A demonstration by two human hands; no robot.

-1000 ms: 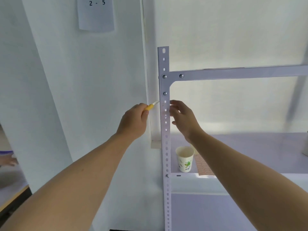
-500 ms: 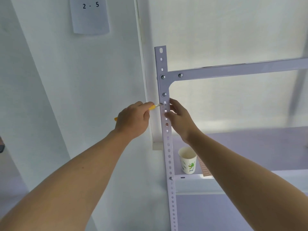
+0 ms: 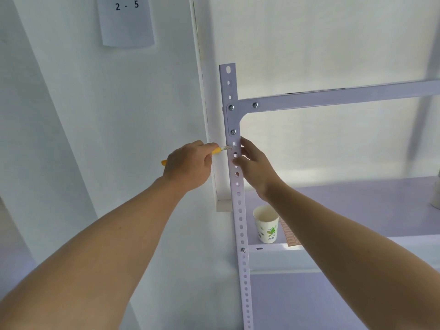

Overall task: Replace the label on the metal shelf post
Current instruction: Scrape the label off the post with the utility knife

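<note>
White wall (image 3: 95, 115) backs a perforated metal post (image 3: 240, 210), which stands just right of the left hand (image 3: 188, 163). That hand is clenched round a yellow-handled scraper (image 3: 221, 148), whose blade tip touches the post's left edge just below the bracket screw. The right hand (image 3: 254, 167) grips the post from the other side, thumb on its front face and fingers round its right edge. The step looks like scraping off the old label, which is too small to make out here; it would lie at the blade tip. Next I would expect short strokes along the face, with the blade kept flat so it skips the holes and misses the thumb just beside it. Left of the scraper hand is open room. Below the right hand, a cup (image 3: 266, 225) and a sticker sheet (image 3: 289, 234) sit on the shelf (image 3: 357, 198).
</note>
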